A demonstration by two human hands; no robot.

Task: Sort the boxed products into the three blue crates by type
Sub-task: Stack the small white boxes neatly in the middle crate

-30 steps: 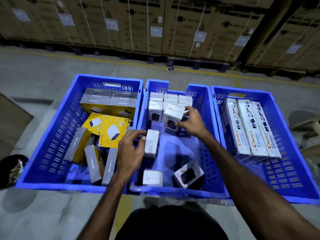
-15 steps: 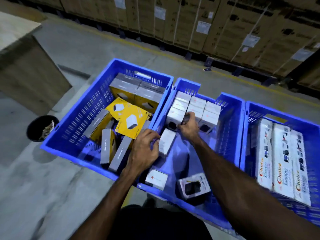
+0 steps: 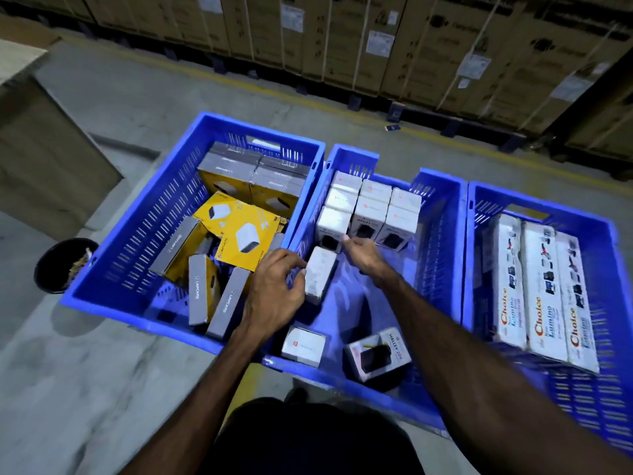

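Head view: left hand (image 3: pixel 274 289) grips white box (image 3: pixel 320 274); right hand (image 3: pixel 363 257) seemingly relaxed.

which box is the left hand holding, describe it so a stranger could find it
Look in the middle blue plastic crate. By its left wall, the left hand grips a small plain white cardboard box. Unlike the stacked white boxes behind, it stands alone.

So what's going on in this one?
A person is sorting boxed products into three blue crates. The left hand grips a white box in the middle crate, while the right hand touches the neat stack of white boxes at its far end. Two more white boxes lie loose near the front.
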